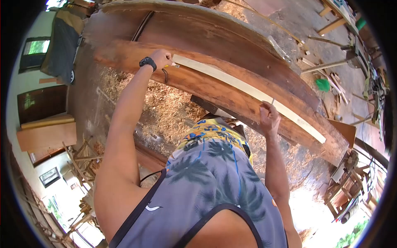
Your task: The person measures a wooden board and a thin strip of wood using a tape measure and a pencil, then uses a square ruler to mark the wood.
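A long pale wooden strip (pixel 231 82) lies along a broad reddish-brown plank (pixel 206 91). My left hand (pixel 159 58), with a black watch on its wrist, is closed at the strip's far-left end. A small yellow-and-silver tool (pixel 173 65) pokes out from its fingers; most of it is hidden. Just below that hand, a dark curved piece (pixel 165 76) overlaps the plank's near edge. My right hand (pixel 269 119) is closed beside the strip's near edge, right of its middle. From its fingers a thin, pencil-like stick (pixel 273 101) points up over the strip.
Behind the plank runs a larger dark timber (pixel 215 39). Wood shavings (pixel 165 101) cover the floor around me. Offcuts and a green item (pixel 322 85) lie at the right, near a wooden workbench (pixel 335 22). Scrap wood (pixel 347 186) is piled at the lower right.
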`<action>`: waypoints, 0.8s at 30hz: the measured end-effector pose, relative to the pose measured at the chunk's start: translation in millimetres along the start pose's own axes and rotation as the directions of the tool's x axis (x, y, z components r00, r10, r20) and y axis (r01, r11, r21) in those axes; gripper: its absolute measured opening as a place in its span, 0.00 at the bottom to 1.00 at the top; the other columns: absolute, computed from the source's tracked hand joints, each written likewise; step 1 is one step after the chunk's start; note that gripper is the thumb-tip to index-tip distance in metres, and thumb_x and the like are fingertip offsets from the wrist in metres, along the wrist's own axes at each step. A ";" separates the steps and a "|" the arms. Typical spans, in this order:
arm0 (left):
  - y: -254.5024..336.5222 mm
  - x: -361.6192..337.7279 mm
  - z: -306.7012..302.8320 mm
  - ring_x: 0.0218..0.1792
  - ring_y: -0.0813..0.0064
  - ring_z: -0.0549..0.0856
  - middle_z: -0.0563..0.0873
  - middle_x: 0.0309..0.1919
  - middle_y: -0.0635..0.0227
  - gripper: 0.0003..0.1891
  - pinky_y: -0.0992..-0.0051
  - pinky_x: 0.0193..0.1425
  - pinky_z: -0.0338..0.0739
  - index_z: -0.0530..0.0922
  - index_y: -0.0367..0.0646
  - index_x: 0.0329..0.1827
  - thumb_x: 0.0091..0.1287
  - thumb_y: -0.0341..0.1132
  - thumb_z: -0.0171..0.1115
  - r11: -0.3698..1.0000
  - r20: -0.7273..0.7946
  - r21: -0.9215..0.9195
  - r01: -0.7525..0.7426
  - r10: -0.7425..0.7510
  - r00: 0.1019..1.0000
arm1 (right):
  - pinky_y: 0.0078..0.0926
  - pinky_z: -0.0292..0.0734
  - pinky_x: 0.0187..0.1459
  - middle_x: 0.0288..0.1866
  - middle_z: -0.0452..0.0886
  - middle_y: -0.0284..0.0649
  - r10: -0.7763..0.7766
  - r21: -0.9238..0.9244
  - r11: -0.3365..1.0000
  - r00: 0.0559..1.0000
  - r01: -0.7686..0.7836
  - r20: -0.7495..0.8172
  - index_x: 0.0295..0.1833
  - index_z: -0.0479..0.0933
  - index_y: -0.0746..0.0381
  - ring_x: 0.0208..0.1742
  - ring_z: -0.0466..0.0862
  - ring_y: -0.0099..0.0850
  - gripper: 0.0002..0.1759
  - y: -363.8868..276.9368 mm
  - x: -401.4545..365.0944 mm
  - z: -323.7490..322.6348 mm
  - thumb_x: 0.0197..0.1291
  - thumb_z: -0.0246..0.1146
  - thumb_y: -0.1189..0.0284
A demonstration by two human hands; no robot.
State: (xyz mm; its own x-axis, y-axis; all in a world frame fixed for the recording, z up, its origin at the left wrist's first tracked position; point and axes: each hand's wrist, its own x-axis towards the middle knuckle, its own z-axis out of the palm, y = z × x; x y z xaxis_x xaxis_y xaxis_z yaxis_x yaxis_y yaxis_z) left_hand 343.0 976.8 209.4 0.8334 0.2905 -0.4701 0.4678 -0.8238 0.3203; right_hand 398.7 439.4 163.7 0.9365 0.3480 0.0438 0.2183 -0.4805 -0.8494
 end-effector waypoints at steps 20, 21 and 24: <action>66.6 -23.1 81.1 0.41 0.50 0.86 0.87 0.35 0.54 0.14 0.57 0.46 0.79 0.85 0.42 0.34 0.56 0.43 0.76 0.842 -0.139 -0.165 -0.514 0.496 0.857 | 0.30 0.82 0.40 0.33 0.88 0.45 0.109 0.130 0.981 0.961 -0.146 0.253 0.42 0.83 0.65 0.35 0.88 0.32 0.08 -118.9 50.1 177.8 0.57 0.68 0.74; 58.3 -16.0 77.1 0.41 0.50 0.86 0.87 0.35 0.54 0.14 0.57 0.46 0.79 0.85 0.42 0.34 0.56 0.43 0.76 0.840 -0.133 -0.176 -0.513 0.496 0.858 | 0.30 0.81 0.40 0.33 0.88 0.45 0.109 0.118 0.984 0.972 -0.136 0.209 0.40 0.84 0.65 0.34 0.87 0.32 0.07 -118.0 56.9 179.7 0.57 0.67 0.74; 20.8 17.6 57.0 0.43 0.51 0.85 0.87 0.35 0.56 0.15 0.56 0.46 0.78 0.85 0.43 0.34 0.57 0.45 0.76 0.914 -0.210 -0.067 -0.399 0.379 0.902 | 0.29 0.81 0.42 0.32 0.88 0.44 0.179 0.070 0.979 0.971 -0.192 0.159 0.42 0.85 0.64 0.36 0.87 0.31 0.09 -101.4 76.4 179.4 0.56 0.66 0.73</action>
State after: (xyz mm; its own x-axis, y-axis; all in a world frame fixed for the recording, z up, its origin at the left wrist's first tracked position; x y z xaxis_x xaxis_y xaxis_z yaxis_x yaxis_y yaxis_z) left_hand 350.7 937.0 160.9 0.9901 0.0521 -0.1303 0.1145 -0.8368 0.5354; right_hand 398.8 659.1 158.8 0.9047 0.3797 -0.1932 0.0145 -0.4807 -0.8768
